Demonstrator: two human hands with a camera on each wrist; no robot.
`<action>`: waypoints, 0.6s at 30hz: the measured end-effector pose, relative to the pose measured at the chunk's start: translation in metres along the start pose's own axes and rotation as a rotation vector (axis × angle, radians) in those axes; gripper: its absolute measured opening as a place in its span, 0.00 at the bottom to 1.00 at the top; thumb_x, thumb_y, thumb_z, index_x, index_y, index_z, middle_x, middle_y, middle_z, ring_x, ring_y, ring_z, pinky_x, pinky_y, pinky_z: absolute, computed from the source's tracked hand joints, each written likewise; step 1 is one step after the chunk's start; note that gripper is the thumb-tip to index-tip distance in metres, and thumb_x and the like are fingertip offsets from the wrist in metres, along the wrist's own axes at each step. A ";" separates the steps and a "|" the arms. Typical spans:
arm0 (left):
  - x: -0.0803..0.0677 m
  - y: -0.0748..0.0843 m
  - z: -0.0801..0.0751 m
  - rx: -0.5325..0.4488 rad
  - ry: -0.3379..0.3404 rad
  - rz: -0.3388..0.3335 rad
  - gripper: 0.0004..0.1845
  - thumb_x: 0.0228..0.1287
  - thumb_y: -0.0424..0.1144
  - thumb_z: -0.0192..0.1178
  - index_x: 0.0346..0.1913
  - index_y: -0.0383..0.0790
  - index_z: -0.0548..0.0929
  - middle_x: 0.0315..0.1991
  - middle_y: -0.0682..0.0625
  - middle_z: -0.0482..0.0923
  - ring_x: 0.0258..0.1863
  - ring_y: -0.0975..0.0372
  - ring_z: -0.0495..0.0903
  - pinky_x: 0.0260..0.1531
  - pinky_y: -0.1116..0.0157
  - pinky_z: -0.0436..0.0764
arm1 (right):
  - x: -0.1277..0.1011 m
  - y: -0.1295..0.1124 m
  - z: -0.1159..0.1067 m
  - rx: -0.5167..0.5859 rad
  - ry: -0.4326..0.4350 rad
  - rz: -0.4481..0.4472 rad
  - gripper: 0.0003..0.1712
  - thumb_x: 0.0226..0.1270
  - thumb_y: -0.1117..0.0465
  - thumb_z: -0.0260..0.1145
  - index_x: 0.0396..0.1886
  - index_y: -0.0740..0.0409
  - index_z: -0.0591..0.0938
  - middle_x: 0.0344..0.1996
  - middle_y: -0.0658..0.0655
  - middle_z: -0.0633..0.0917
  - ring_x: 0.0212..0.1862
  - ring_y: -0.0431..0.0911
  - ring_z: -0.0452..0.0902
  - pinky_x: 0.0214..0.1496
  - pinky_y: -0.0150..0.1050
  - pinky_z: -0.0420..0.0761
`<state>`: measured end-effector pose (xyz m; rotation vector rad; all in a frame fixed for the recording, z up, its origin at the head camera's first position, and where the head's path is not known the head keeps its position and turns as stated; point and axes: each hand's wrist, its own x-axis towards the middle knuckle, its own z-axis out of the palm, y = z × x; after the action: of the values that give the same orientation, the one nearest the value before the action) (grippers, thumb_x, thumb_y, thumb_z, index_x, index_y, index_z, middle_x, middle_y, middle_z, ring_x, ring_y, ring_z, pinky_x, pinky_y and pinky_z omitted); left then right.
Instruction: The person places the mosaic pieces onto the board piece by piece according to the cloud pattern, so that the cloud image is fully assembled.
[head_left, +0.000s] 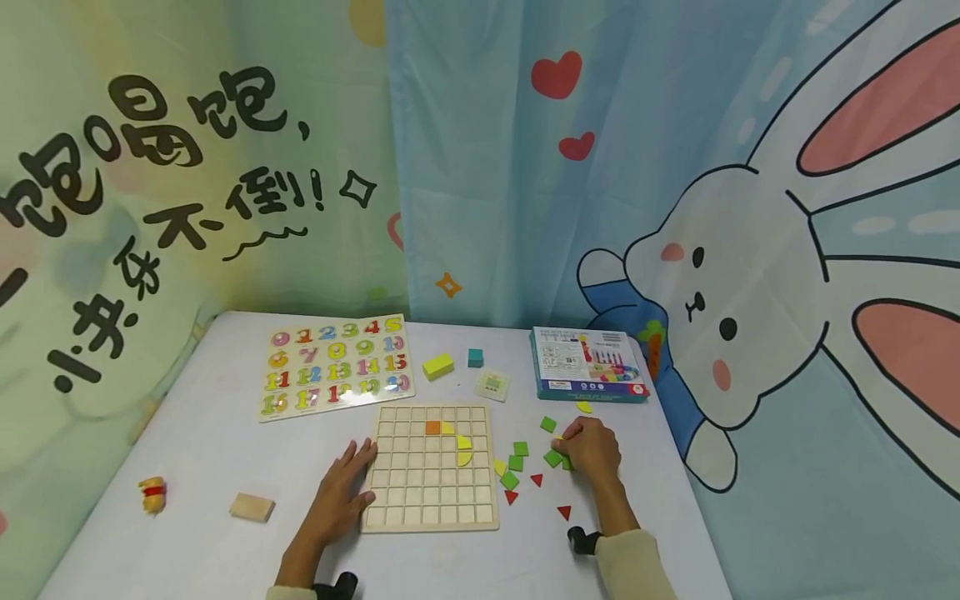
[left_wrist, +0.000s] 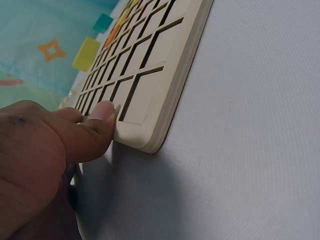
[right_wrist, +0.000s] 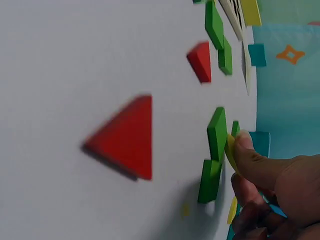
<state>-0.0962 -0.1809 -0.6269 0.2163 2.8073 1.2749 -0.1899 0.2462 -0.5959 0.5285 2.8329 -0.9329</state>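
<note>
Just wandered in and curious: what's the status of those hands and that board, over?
Left hand touching grid board, left edge. Right hand pinching yellow piece. Board mostly unfilled. Green squares close beside right hand.

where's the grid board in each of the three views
Head: the board lies low, near the centre, with the left hand at its left edge.
Left wrist: the board slants across the upper middle.
Right wrist: only a sliver of the board, top edge, right of centre.
Shared landmark: the orange star.

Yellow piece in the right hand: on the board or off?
Off. The right hand pinches the yellow piece beside green squares, apart from the board.
</note>
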 end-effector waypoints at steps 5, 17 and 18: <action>0.000 0.000 0.000 0.003 0.005 0.005 0.41 0.60 0.24 0.70 0.78 0.37 0.70 0.82 0.39 0.62 0.84 0.35 0.52 0.83 0.32 0.50 | -0.017 -0.015 0.012 0.030 0.023 -0.106 0.09 0.65 0.61 0.79 0.42 0.52 0.87 0.25 0.54 0.81 0.31 0.47 0.74 0.33 0.39 0.71; 0.000 -0.001 0.000 -0.003 0.008 0.011 0.41 0.60 0.24 0.70 0.78 0.37 0.70 0.82 0.39 0.63 0.84 0.35 0.52 0.82 0.31 0.50 | -0.055 -0.074 0.074 0.248 -0.056 -0.372 0.09 0.69 0.62 0.75 0.46 0.48 0.86 0.33 0.50 0.85 0.31 0.40 0.75 0.30 0.32 0.73; 0.000 -0.001 0.000 -0.005 0.006 0.007 0.41 0.60 0.24 0.71 0.78 0.37 0.70 0.82 0.39 0.63 0.84 0.35 0.52 0.82 0.31 0.50 | -0.058 -0.079 0.077 0.255 -0.068 -0.388 0.08 0.70 0.61 0.75 0.45 0.48 0.85 0.33 0.49 0.86 0.31 0.40 0.75 0.31 0.32 0.73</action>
<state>-0.0965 -0.1814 -0.6277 0.2231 2.8107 1.2856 -0.1648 0.1243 -0.6021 -0.0410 2.8212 -1.3589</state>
